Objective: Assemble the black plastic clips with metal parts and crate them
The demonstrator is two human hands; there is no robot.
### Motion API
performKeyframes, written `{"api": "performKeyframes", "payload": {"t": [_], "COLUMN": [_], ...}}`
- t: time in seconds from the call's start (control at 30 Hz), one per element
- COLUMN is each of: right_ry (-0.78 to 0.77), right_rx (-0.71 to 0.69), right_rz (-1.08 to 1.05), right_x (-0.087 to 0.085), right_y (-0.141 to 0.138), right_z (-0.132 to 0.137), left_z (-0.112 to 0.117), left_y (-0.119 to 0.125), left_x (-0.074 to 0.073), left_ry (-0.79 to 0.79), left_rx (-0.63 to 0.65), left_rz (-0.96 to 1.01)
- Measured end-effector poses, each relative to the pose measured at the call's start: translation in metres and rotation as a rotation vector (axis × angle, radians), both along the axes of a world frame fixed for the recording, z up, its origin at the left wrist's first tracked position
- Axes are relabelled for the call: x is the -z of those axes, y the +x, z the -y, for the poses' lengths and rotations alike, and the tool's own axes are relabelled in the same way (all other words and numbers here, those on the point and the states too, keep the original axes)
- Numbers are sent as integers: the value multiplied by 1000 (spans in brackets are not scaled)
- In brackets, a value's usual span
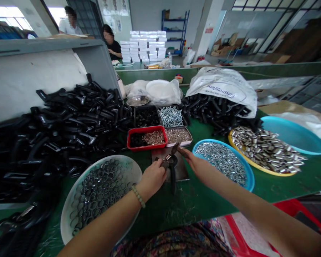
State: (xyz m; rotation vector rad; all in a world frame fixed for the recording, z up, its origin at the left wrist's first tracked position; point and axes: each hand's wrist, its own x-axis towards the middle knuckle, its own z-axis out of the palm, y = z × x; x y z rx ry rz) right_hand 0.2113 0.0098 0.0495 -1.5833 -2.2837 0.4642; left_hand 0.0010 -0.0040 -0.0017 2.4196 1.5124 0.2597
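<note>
My left hand (154, 178) is closed around a black curved plastic part (173, 176), whose lower end hangs down past the fingers. A shiny metal piece (168, 157) sticks out at the top of that grip, beside a dark pointed piece (174, 148) that I cannot name. My right hand (194, 162) meets it from the right, fingertips pressed together near the pointed piece; what they pinch is too small to tell. Both hands are over a flat metal plate (182, 174) on the green table (188, 207).
A white basin (65, 217) of metal rings stands left, below heaped black handles (77, 121). Ahead are a red tray (147, 147) and bins of screws (171, 117). Right are a blue basin (250, 182) of small metal parts and a yellow basin (273, 172) of metal cylinders. Two people sit beyond.
</note>
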Motion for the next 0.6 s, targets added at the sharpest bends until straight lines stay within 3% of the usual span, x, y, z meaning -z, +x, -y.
{"api": "performKeyframes", "payload": {"t": [0.23,0.37,0.47,0.6], "right_ry": [-71,-27,-128,-5], "right_rx": [-21,28,23,-12], "right_rz": [-5,-33,49,-94], "right_x": [-8,-3,1,-1], "right_y": [-5,-5,-3,-4], "right_z": [-1,-1,3,20], "left_z": [-1,2,6,-15], "left_y": [0,4,2,-19], "left_x": [-2,0,0,-20], "left_ry": [-11,-26,-45,51], "left_rx": [-33,-84,-127,-233], "left_rz": [25,41,73,321]}}
